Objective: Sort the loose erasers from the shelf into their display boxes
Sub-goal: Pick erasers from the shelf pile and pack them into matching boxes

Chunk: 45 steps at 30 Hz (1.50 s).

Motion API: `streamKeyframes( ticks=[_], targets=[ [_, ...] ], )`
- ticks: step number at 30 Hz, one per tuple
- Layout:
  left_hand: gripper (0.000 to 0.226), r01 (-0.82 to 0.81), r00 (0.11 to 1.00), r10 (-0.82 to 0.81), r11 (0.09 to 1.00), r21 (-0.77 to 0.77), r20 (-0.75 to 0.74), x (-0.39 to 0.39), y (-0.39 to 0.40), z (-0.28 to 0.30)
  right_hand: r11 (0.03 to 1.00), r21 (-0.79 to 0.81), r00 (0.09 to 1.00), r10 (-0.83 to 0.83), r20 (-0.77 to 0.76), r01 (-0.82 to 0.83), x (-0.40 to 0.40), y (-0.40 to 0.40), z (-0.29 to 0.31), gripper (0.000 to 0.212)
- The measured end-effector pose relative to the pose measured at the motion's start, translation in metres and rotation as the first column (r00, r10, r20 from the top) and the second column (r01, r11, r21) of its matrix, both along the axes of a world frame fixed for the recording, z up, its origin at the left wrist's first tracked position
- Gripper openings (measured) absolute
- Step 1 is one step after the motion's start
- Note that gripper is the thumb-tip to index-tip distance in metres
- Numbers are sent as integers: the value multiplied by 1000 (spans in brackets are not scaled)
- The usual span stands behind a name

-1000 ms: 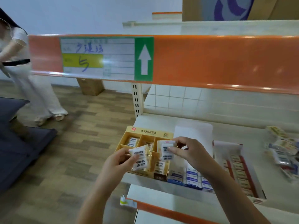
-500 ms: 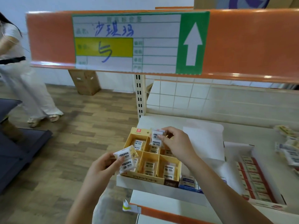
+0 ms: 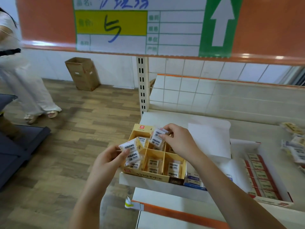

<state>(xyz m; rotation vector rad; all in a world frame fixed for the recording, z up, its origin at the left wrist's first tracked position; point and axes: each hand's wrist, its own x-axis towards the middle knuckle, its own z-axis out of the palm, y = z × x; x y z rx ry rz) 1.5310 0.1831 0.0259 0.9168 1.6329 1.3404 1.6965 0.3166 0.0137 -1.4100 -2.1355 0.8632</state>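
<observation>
Seen from the head camera, a person stood at a white shelf (image 3: 165, 119), sorting wrapped erasers into a yellow display box (image 3: 149, 176) divided into compartments. Their left hand (image 3: 107, 161) pinched a small stack of wrapped erasers (image 3: 132, 152) between thumb and fingers, just over the box's near-left corner. Their right hand (image 3: 178, 141) gripped a second pair of erasers (image 3: 156, 138) with curled fingers above the far middle compartment, tilted and not yet let go. Several compartments already held erasers standing on edge. More loose erasers (image 3: 295, 146) lay in a pile at the shelf's far right, well apart from the box. A white box of red-banded erasers (image 3: 262, 177) sat open beside the yellow one, with a blue-labelled box (image 3: 194, 180) between them at the front edge. A price placard (image 3: 137, 25) with a green arrow hung overhead; another person in white (image 3: 24, 86) walked by on the wood floor, near a cardboard bin (image 3: 82, 73).

The erasers looked light and firm, though their glossy film wrappers were probably slippery, so a pinch across the broad faces, as both hands had it, seemed the safest hold. Stacked pairs could slide apart if squeezed loosely
</observation>
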Motion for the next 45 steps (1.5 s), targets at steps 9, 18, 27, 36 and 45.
streamKeyframes(
  ticks=[9,18,27,36,45],
  targets=[
    [12,-5,1000,5,1000,11,8,-6,4,2,991,38,980,123,159,-131,2,-2,-3,22],
    [12,11,1000,-11,1000,18,-7,-8,10,4,915,332,920,91,380,-228,-9,-4,-6,26],
    [12,80,993,-79,997,7,-93,-5,24,15,913,351,915,55,399,-208,-14,-8,-14,19],
    [24,244,936,-249,968,-51,-251,7,61,18,946,314,964,-4,265,-82,43,-29,7,22],
    [13,386,760,-407,910,-152,-507,43,99,6,953,301,971,-34,235,-40,64,-64,-5,22]
  ],
)
